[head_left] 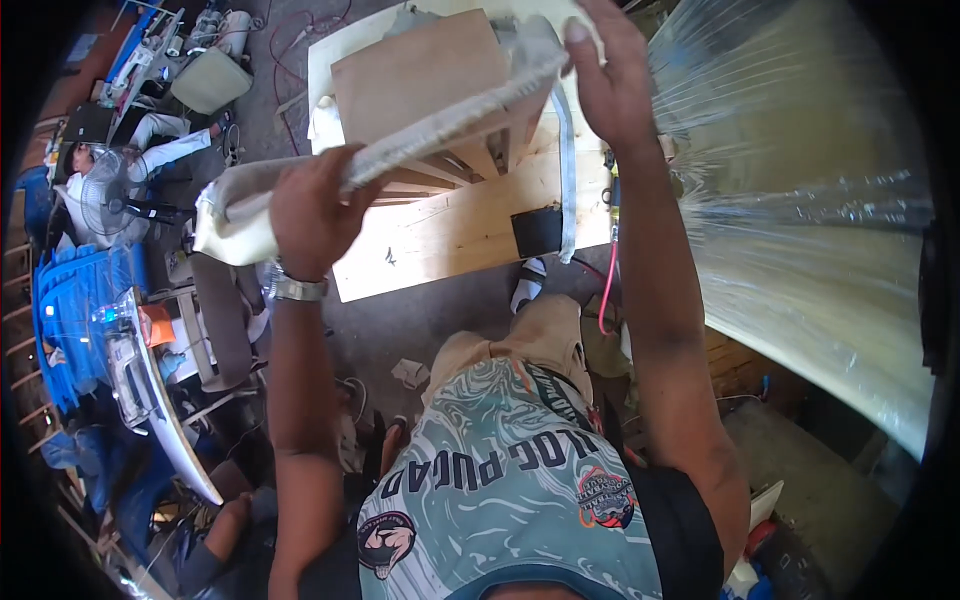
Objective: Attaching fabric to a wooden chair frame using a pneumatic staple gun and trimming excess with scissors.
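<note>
My left hand (pixel 315 210) is closed around the near-left end of a long padded piece (pixel 450 125), grey cloth along its edge with cream foam (pixel 232 236) showing below the hand. The padded piece slants up to the right, across a wooden frame with slats (pixel 480 158) and a brown board (pixel 420 75). At its far right end is my right hand (pixel 612 75), thumb stretched beside the cloth and apart from the fingers. Those fingers run partly out of the picture at the top, so their contact with the cloth is hard to see.
The frame lies on a pale wooden worktable (pixel 440 245) with a dark square patch (pixel 538 232) and a grey strip (pixel 567 180). A red hose (pixel 606 300) hangs at its right. Plastic-wrapped bulk (pixel 800 200) fills the right side. At left are a fan (pixel 105 195), blue chairs (pixel 85 310) and a seated person.
</note>
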{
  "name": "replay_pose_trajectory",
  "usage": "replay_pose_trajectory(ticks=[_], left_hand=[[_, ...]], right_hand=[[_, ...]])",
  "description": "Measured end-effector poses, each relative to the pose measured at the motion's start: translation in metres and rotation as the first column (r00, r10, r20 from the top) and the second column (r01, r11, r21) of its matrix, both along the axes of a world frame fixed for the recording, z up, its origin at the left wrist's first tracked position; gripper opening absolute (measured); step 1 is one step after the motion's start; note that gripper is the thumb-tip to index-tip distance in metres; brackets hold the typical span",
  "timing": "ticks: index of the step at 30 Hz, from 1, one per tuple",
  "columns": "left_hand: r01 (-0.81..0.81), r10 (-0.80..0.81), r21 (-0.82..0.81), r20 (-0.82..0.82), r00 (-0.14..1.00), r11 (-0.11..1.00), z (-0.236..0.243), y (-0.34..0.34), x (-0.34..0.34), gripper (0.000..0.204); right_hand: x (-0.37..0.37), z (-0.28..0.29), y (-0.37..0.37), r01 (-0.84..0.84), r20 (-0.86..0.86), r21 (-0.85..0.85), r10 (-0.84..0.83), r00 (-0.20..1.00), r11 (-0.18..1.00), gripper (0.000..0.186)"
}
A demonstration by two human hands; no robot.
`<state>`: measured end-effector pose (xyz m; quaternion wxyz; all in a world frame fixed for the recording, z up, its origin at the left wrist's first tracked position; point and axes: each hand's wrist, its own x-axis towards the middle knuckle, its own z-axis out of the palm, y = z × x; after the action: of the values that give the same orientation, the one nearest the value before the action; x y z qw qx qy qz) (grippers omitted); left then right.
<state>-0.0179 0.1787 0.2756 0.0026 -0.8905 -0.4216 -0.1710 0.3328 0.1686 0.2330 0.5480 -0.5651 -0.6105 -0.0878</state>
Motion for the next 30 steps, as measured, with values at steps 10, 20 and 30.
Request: replay_pose_trajectory(ticks=[10,20,30], left_hand=[[0.307,-0.286,0.007,0.377,0.881,0.952,-0.098,-0.196,-0.080,0.043],[-0.465,0.608,-0.391,0.515,0.605,0.794,-0.117,-0.242,-0.235,0.054],[-0.215,0.773,-0.778,0.466,0.431,0.590,-0.204,-0.281,-0.219,0.039]], right_hand=[[-0.111,-0.080,-0.207,-0.002,-0.588,-0.606,-0.446,0.675,0.795,0.064],[-0.136,-0.128,-0.299,-0.181,-0.820,-0.468,-0.349,0.453,0.865,0.060],[-0.158,-0.167,-0.349,-0.055,-0.574,-0.766,-0.642,0.508,0.641,0.056]])
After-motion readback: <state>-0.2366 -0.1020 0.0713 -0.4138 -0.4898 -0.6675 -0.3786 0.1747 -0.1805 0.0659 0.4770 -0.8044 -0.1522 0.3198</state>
